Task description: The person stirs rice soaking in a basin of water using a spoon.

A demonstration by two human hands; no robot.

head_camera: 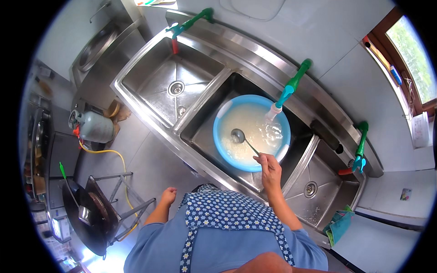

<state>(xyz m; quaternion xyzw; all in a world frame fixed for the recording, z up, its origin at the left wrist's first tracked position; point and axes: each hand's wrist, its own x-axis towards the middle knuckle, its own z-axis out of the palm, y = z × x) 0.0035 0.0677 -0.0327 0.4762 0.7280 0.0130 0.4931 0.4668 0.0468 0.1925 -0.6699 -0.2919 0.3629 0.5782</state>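
My right hand [272, 173] grips the handle of a metal ladle [238, 135], whose bowl dips into cloudy water in a round blue plastic basin [218, 150]. Pale grains that look like rice [239, 152] lie in the water. The basin stands in the middle bowl of a stainless steel sink [201, 131]. From the middle tap [287, 91], with a green pipe and teal handle, water runs through a white nozzle [274, 110] into the basin's far right side. My left hand [169, 196] hangs beside my body, fingers curled, with nothing visible in it.
Side sink bowls have drains [176, 88] and taps [359, 163]. A teal cloth [339, 223] hangs over the right end. At left are a gas cylinder [99, 127] with a yellow hose [124, 163] along the floor, and a large wok [82, 215] by a metal stand [124, 191].
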